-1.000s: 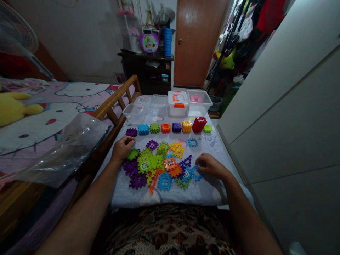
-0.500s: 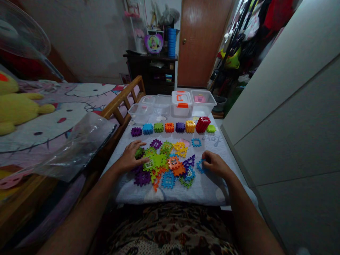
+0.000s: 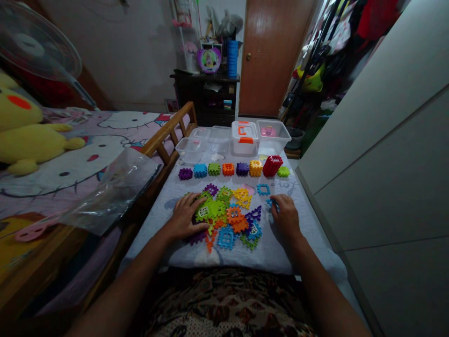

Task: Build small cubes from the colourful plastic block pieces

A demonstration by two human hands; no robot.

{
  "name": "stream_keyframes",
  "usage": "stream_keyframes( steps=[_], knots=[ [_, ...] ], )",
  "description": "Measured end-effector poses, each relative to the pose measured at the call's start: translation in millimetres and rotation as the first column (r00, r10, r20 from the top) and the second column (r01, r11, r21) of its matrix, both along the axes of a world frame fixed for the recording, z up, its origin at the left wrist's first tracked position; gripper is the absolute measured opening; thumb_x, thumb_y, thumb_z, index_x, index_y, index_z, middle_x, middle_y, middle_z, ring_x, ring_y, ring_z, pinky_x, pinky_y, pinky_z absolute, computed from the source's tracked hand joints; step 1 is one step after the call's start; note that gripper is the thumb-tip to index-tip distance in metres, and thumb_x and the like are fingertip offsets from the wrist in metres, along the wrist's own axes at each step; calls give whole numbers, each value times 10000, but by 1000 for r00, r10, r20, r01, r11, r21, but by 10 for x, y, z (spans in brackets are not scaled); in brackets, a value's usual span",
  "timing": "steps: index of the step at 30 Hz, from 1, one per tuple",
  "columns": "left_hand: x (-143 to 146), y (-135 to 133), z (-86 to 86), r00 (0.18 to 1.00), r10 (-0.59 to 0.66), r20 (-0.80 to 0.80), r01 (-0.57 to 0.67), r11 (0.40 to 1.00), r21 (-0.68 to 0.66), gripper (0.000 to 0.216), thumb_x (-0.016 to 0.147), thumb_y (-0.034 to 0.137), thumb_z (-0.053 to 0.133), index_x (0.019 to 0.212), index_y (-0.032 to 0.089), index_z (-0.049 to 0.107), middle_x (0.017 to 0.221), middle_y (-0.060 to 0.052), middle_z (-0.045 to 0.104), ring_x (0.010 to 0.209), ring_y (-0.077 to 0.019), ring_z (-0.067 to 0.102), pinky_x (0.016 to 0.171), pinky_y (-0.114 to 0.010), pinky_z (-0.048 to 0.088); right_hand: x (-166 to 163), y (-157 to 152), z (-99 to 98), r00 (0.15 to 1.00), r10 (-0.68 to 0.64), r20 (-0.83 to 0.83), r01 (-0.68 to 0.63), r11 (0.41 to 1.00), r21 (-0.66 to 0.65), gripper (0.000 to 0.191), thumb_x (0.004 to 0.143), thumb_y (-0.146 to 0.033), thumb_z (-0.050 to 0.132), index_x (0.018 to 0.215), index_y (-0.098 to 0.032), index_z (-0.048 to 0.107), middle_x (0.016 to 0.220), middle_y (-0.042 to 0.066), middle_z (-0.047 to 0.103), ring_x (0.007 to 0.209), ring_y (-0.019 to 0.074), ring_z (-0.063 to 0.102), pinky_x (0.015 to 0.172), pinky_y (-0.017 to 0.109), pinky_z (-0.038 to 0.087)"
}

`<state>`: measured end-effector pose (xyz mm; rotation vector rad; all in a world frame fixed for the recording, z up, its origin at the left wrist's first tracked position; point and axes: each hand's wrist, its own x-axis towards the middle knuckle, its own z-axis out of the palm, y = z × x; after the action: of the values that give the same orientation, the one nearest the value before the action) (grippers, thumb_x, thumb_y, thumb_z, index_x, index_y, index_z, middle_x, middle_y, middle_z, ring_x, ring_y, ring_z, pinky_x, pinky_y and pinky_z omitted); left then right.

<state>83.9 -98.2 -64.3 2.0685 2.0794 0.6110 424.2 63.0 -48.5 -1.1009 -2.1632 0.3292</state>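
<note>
My left hand (image 3: 187, 216) lies over the left side of a loose pile of plastic building pieces, its fingers stretched out on green and purple ones. In that pile are a light green piece (image 3: 214, 209), an orange window piece (image 3: 234, 215), a blue square piece (image 3: 226, 238) and a purple triangular piece (image 3: 255, 213). On the right, my right hand (image 3: 286, 216) is closed on a blue building piece (image 3: 271, 203), mostly hidden by the fingers. Just beyond it, a blue square frame piece (image 3: 263, 189) lies flat on the cloth.
Colour-sorted stacks, among them an orange stack (image 3: 228, 169) and a tall red stack (image 3: 272, 165), form a row across the table (image 3: 154, 234). Behind them stand clear plastic boxes (image 3: 273, 140), one lidded. A wooden bed rail (image 3: 168, 128) runs along the left, a pale cabinet (image 3: 386, 187) along the right.
My right hand has moved slightly forward with the blue piece, which now looks tilted up. My left hand has shifted right, further over the pile. The whole view has swung a little left.
</note>
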Motion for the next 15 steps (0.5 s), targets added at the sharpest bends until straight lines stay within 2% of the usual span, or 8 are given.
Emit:
stream_keyframes(
  steps=[6,10,12,15],
  knots=[
    [186,-16,139,1000,-3,4,3,997,76,601,809,511,624,1364,291,550,1471,-106,486,1407,-374,359,1173,-605,192,-74,-114,-53,984,164,64,-162,986,-34,146,859,-133,504,889,-232,608,934,84,625,935,258,542,880,401,441],
    [432,13,318,995,-96,-31,100,982,161,469,843,347,565,1307,282,580,1458,-89,511,1419,-338,355,1192,-602,150,-78,-129,-106,978,207,37,-203,976,-80,156,820,-121,524,910,-218,607,976,90,619,976,253,549,897,390,442],
    [578,50,401,985,-161,-54,168,971,171,442,852,347,574,1288,273,589,1446,-95,523,1420,-332,357,1197,-605,134,-73,-127,-122,976,216,33,-212,973,-93,162,806,-124,537,915,-215,615,992,89,618,990,253,548,911,393,442],
    [815,104,475,958,-270,-93,281,951,129,485,854,456,622,1303,277,580,1447,-95,522,1424,-335,346,1202,-611,115,-63,-126,-133,971,236,25,-233,967,-102,159,804,-163,570,945,-206,631,1017,90,618,1009,259,546,935,410,437]
  ],
)
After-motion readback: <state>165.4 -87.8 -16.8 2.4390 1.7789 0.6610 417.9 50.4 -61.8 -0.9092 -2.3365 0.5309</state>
